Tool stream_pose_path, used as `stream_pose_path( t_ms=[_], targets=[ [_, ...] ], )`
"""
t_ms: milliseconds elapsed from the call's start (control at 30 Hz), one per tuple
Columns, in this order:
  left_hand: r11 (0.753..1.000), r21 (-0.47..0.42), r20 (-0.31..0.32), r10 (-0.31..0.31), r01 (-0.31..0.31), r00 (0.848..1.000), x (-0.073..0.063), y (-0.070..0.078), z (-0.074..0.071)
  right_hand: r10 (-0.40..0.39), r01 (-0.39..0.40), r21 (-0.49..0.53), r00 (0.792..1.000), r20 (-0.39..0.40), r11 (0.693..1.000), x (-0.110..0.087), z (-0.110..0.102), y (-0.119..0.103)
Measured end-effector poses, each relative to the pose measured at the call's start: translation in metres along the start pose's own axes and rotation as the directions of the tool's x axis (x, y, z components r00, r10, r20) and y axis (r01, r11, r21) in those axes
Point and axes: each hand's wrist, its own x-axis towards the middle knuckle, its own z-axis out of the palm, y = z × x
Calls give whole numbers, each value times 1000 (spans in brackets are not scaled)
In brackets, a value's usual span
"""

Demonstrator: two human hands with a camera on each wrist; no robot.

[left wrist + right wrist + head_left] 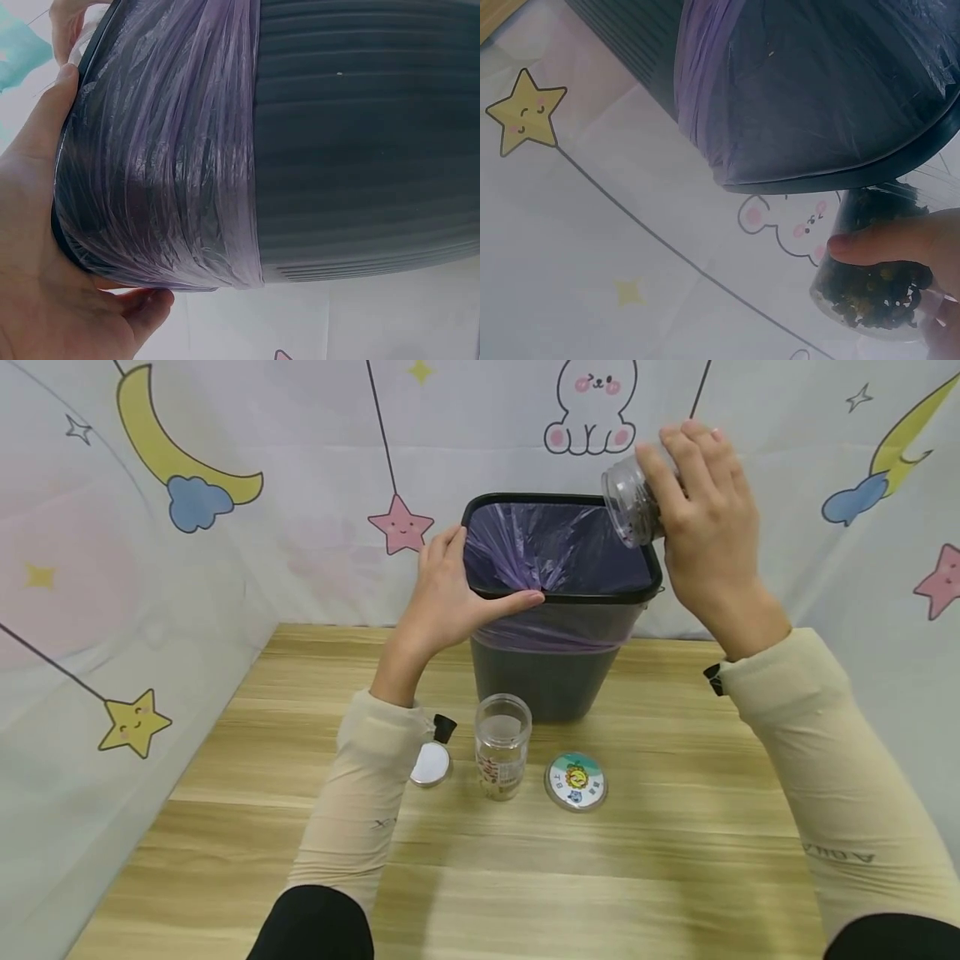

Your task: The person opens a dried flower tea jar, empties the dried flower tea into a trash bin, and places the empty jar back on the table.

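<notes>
A dark grey trash bin (547,681) stands at the back of the table, lined with a purple plastic bag (517,547) folded over its black rim. My left hand (450,593) grips the rim at the left corner, thumb along the front edge and fingers round the side. In the left wrist view the bag (172,150) hangs crinkled over the bin's wall (360,150). My right hand (708,518) holds a clear jar (628,502) tilted over the bin's right side, mouth towards the bin. Dark, crumbly, dried-looking contents (877,296) show inside in the right wrist view.
Before the bin, a second clear jar (501,760) stands upright without a lid. A round lid with a printed sun label (576,781) lies to its right, and a white round lid (431,764) to its left. A patterned cloth (315,460) hangs behind the wooden table (637,877).
</notes>
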Motion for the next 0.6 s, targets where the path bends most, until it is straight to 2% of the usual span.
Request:
stream_pose_path(
  t_ms=[433,600],
  targets=[
    [1000,23,-12,5,-5,1000,0,0,1,15,-16,13,998,62,1000,-4,0,2],
    [1000,29,-12,4,-4,1000,-1,0,1,13,-14,2,999,49,1000,-5,0,2]
  ],
)
